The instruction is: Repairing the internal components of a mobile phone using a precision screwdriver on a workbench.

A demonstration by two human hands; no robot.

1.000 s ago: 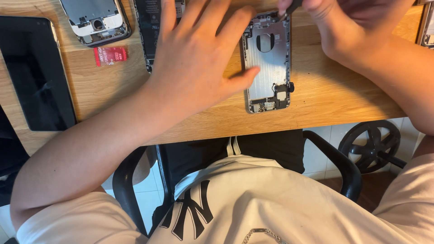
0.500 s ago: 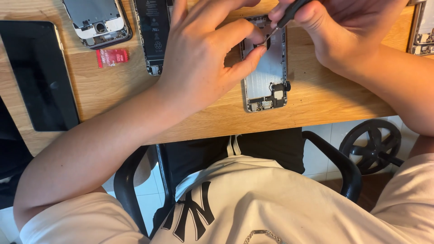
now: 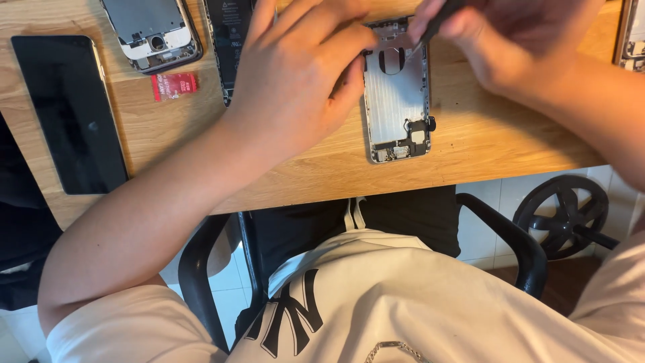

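Observation:
An opened silver phone housing (image 3: 398,107) lies on the wooden desk (image 3: 322,168), its inside facing up. My left hand (image 3: 295,74) rests on the housing's left edge, with fingers curled over its top left corner. My right hand (image 3: 510,33) is above the housing's top right and pinches a dark thin tool (image 3: 430,30), whose tip points at the housing's upper part near a round cut-out. The tool's upper end is hidden in my fingers.
A black phone screen (image 3: 70,111) lies at the left. Another opened phone body (image 3: 151,30) sits at the top left, with a small red card (image 3: 173,85) below it and a long black battery (image 3: 228,40) beside it. A part (image 3: 631,33) shows at the right edge. Chair arms lie below the desk edge.
My left hand curled from flat on the desk onto the housing's left edge. My right hand brought the tool down toward the housing's top. The view shifted slightly.

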